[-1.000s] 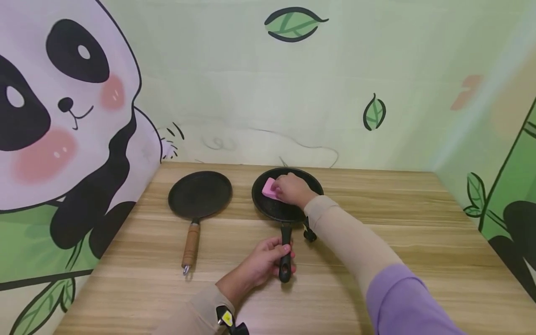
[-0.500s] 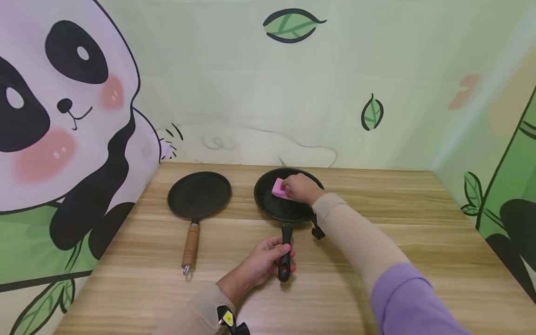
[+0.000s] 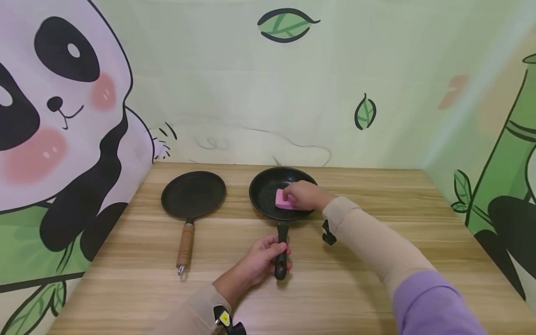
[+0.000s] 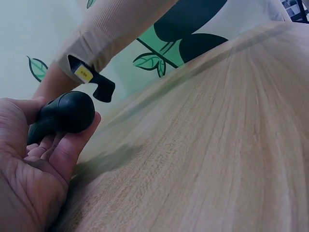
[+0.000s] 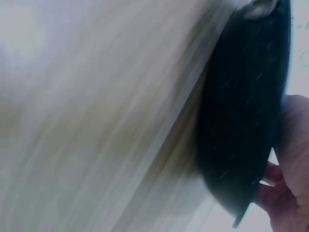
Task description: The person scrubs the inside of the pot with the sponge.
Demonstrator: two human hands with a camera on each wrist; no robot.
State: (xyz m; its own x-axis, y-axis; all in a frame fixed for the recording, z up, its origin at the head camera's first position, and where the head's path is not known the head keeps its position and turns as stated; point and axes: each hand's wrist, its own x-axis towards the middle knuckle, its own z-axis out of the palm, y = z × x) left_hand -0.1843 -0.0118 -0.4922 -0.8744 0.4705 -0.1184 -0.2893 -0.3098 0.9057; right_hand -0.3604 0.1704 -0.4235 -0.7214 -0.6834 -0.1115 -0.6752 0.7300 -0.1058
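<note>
While a flat black pan with a wooden handle lies alone on the left of the wooden table, the left hand curls tight around the black handle of the round black frying pan beside it. Inside that pan, the right hand grips a pink sponge and presses it on the bottom.

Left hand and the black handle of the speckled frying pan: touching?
Touching. The left wrist view shows the left hand with fingers curled round the black handle; the head view shows the same grip.
</note>
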